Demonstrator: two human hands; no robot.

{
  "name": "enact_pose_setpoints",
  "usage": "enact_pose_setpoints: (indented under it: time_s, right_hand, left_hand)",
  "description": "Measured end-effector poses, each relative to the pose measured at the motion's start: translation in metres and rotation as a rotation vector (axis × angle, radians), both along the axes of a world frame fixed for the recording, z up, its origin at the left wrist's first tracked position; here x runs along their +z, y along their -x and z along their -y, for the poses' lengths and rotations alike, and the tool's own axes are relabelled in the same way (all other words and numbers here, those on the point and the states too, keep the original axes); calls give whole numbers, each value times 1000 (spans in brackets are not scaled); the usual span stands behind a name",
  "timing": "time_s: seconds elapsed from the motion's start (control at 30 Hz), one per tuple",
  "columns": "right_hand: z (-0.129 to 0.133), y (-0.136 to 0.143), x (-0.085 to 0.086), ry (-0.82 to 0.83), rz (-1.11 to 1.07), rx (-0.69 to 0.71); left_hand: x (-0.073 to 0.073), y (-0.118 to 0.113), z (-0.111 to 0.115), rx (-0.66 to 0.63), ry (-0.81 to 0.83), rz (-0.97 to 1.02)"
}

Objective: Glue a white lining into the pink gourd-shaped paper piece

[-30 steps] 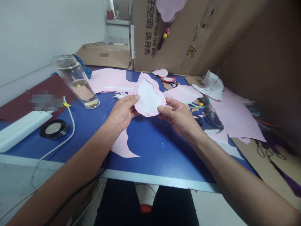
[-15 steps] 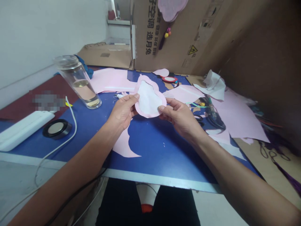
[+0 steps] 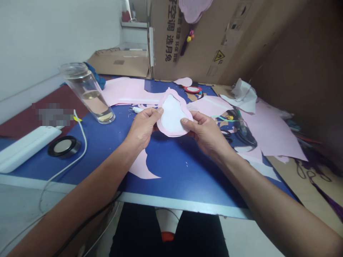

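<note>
A gourd-shaped pink piece (image 3: 173, 114) with a white inner panel is held up over the blue table (image 3: 177, 171), its narrow end pointing away from me. My left hand (image 3: 146, 125) pinches its left edge, thumb on the front. On its right edge my right hand (image 3: 203, 128) has a grip, with the thumb lying on the white panel. The fingers behind the piece are mostly hidden. Below my left hand a curved pink scrap (image 3: 144, 166) lies on the table.
At the left are a glass bottle (image 3: 93, 96), a white power strip (image 3: 29, 148), a round black-rimmed object (image 3: 63, 146) and a white cable. Pink sheets (image 3: 273, 132) and crumpled white paper (image 3: 242, 94) lie right. Cardboard (image 3: 200, 53) stands behind.
The pink piece has moved slightly right and turned so that its narrow end points more straight away from me. My left hand has shifted a little right with it.
</note>
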State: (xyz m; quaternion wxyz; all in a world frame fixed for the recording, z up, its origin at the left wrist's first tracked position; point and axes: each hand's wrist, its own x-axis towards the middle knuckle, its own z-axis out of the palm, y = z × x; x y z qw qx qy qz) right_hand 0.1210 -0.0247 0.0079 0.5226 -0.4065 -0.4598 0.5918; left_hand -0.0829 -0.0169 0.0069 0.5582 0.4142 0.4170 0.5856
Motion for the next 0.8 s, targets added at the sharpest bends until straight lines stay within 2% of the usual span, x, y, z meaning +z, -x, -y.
enact_pose_setpoints:
  time_s: [0.23, 0.37, 0.8]
  right_hand:
    - [-1, -1, -2, 4, 9, 8]
    - [-1, 0, -2, 1, 7, 11]
    - [-2, -2, -2, -32, 24, -22]
  left_hand:
    - [-7, 0, -5, -51, -51, 27]
    - [-8, 1, -7, -37, -57, 39]
    - [0, 0, 1, -71, -33, -43]
